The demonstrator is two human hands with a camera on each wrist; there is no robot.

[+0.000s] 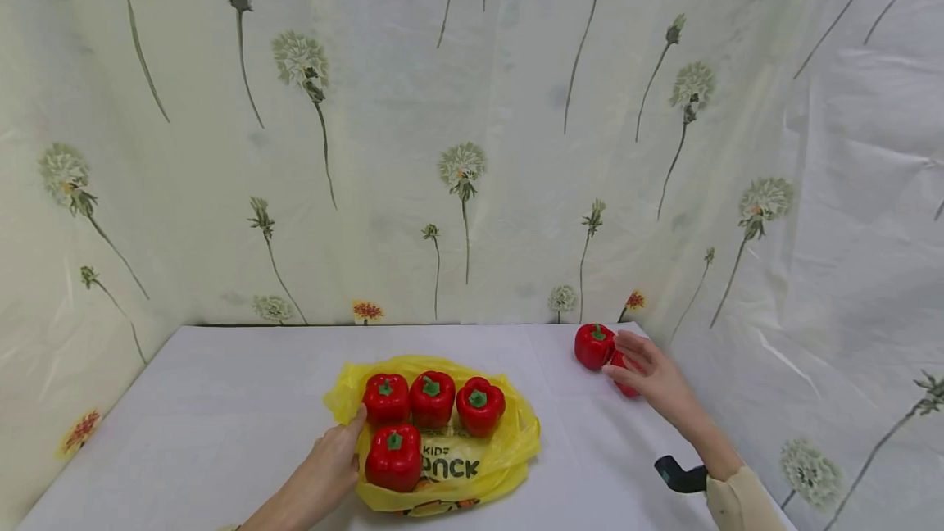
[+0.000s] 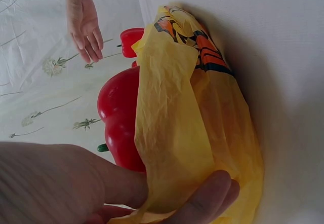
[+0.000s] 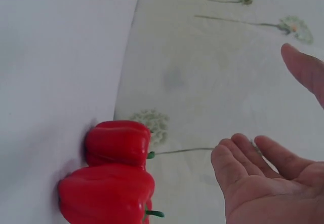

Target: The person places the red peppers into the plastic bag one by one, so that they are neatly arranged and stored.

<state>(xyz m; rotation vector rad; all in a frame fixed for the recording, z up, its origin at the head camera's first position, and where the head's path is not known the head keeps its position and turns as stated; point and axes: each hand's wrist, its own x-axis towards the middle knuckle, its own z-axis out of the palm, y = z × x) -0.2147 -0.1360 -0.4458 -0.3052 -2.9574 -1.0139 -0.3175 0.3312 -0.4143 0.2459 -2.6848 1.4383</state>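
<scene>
A yellow plastic bag [image 1: 525, 433] lies spread on the table with several red bell peppers [image 1: 394, 457] sitting in its open top. At the bag's left side my left hand [image 1: 328, 461] pinches the rim, thumb inside and fingers outside; the left wrist view shows the yellow film [image 2: 172, 102] between them. My right hand [image 1: 656, 377] hovers over the back right of the table, fingers extended and nothing in it. Beneath it are a red bell pepper [image 1: 593, 346] and another pepper [image 3: 106, 196], which the hand partly hides in the head view.
The white tabletop [image 1: 221, 416] ends at a hanging curtain [image 1: 391, 146] with a dandelion print along the back. More of that cloth closes off the right side, close to my right arm. A black strap [image 1: 680, 475] sits at my right wrist.
</scene>
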